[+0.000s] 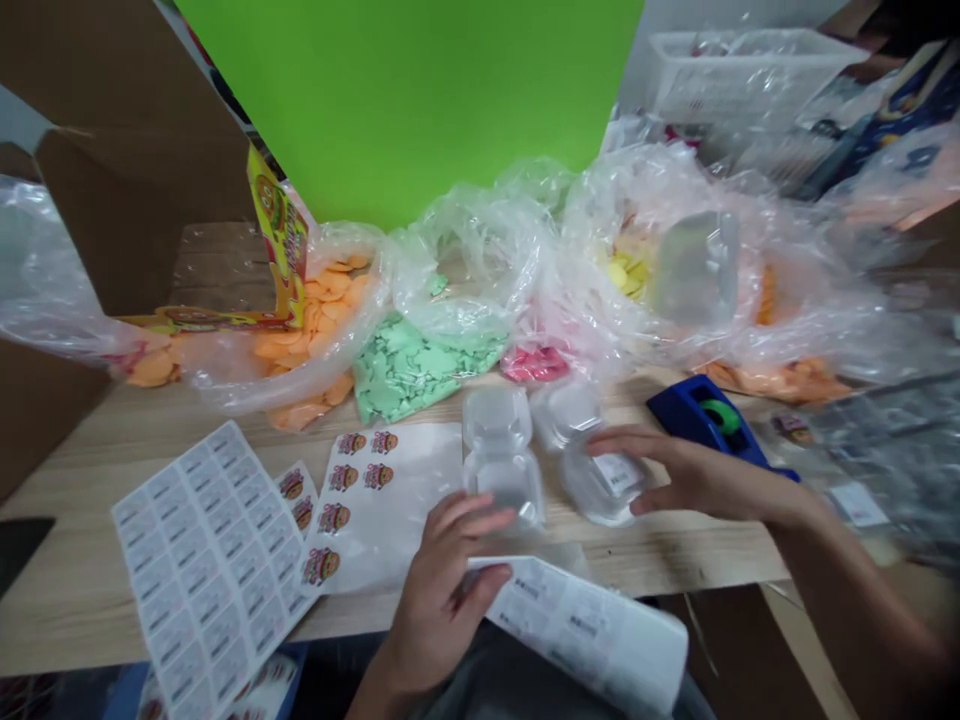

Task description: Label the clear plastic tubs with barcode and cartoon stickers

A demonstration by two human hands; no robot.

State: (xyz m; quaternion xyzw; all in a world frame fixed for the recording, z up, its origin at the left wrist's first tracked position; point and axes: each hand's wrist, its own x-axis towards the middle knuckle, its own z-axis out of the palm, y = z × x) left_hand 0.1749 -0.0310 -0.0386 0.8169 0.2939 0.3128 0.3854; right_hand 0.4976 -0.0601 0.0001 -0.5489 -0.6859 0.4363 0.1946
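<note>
My left hand (pixel 439 600) sits at the table's front edge, its lower fingers on the end of a curled roll of white barcode label sheets (pixel 585 630). It appears to hold that roll. My right hand (pixel 694 475) lies over a small clear hinged plastic container (pixel 600 485) with a white label on top, its fingers touching the lid. A second clear container (pixel 501 455) stands open just beyond my left fingertips. A third (pixel 566 412) sits behind my right fingers, partly hidden.
On the light wood table (pixel 90 520) lie a barcode label sheet (pixel 210 560) and a burger-logo sticker sheet (pixel 375 505). A blue tape dispenser (pixel 709 425) stands right. Behind, plastic bags hold orange (pixel 315 325), green (pixel 412 370), pink (pixel 534 363) and yellow (pixel 626 275) pieces.
</note>
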